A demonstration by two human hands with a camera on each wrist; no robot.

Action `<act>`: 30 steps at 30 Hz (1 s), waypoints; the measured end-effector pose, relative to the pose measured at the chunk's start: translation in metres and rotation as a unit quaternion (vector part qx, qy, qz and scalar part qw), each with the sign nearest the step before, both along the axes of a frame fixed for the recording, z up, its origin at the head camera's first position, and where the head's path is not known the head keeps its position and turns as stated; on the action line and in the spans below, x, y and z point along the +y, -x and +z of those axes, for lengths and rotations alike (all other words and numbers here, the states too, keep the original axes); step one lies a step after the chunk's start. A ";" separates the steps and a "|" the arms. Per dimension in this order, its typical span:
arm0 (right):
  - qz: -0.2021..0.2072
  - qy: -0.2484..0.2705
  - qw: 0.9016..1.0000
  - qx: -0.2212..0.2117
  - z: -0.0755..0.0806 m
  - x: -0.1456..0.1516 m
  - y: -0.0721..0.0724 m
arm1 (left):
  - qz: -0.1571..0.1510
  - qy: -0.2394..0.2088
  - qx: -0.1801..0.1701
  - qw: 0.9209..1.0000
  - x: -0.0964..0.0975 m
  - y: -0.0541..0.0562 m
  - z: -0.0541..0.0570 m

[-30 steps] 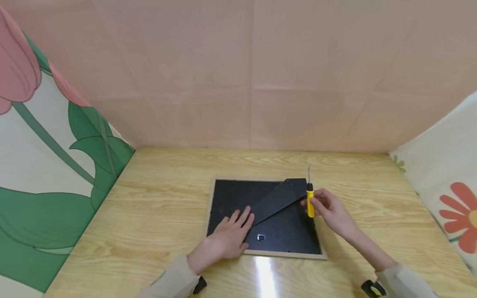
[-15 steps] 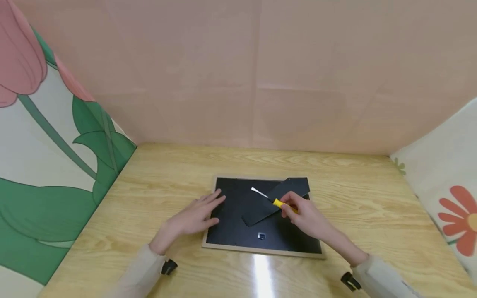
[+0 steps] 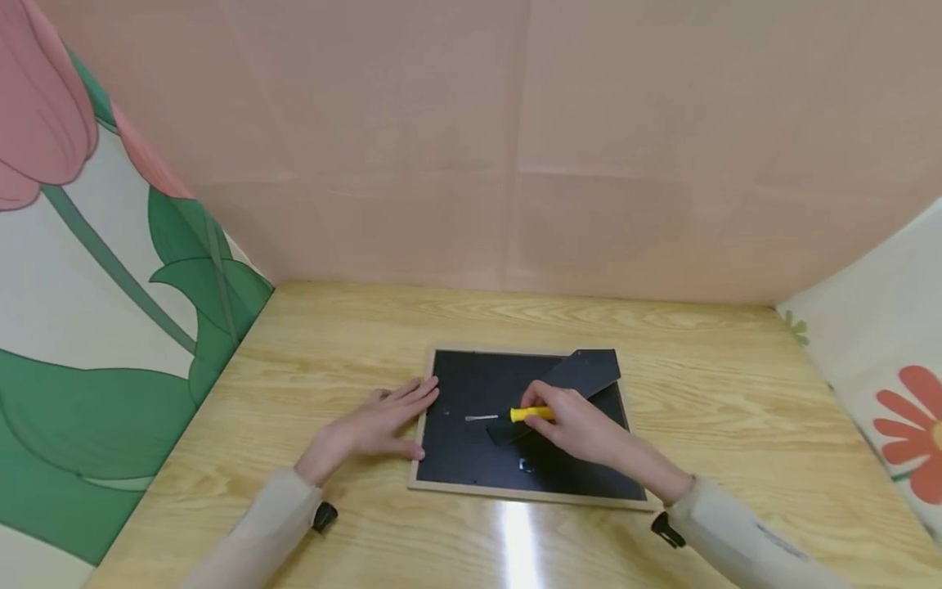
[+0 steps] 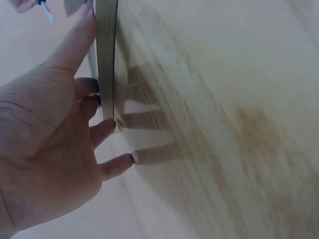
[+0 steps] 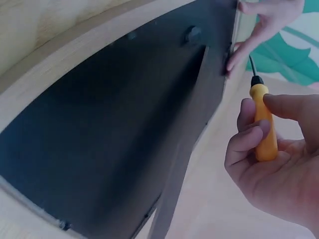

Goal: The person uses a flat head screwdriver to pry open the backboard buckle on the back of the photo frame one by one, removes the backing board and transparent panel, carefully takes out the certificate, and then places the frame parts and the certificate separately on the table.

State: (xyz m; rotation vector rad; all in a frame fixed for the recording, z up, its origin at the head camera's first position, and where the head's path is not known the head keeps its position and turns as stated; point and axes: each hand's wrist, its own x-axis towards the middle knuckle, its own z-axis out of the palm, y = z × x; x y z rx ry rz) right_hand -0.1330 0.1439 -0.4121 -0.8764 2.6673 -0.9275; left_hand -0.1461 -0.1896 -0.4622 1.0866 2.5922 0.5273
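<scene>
A picture frame (image 3: 533, 496) with a light wood rim lies face down, its black backing board (image 3: 459, 380) upward. On the backing is a black easel stand leg (image 3: 589, 372), set diagonally. My right hand (image 3: 581, 421) grips the yellow handle of a screwdriver (image 5: 265, 122) above the board. The screwdriver's bare metal shaft points left, towards the frame's left side; whether the tip touches the board cannot be told. With fingers spread and fairly straight, my left hand (image 4: 55, 129) rests along the frame's left edge.
The frame lies on a wood-grain table (image 3: 331, 327). A small metal hanger (image 3: 526, 465) sits near the backing's lower edge. Behind the table hangs a plain pinkish cloth (image 3: 412, 164), with flower-printed cloths (image 3: 66, 425) at both sides.
My left hand has moved off the stand leg to the frame's left edge. My right hand has brought the screwdriver left over the backing, turning its shaft from upright to pointing left.
</scene>
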 end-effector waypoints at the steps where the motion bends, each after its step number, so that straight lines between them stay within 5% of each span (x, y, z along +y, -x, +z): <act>1: -0.002 -0.002 1.000 -0.002 -0.001 0.002 0.000 | -0.002 0.005 0.003 1.000 0.002 -0.002 0.000; 12: 0.038 0.013 0.999 -0.021 -0.014 0.012 0.011 | -0.003 0.021 0.021 1.000 0.027 -0.017 -0.005; 17: 0.047 0.030 0.998 -0.038 -0.027 0.003 0.021 | 0.008 0.015 -0.009 1.000 0.029 -0.009 -0.003; 23: 0.044 0.060 0.993 -0.094 -0.036 -0.008 0.029 | 0.013 0.027 -0.006 1.000 0.027 0.005 -0.004; 30: 0.049 0.083 0.986 -0.135 -0.042 -0.009 0.040 | 0.013 0.028 -0.023 0.999 0.027 0.007 -0.006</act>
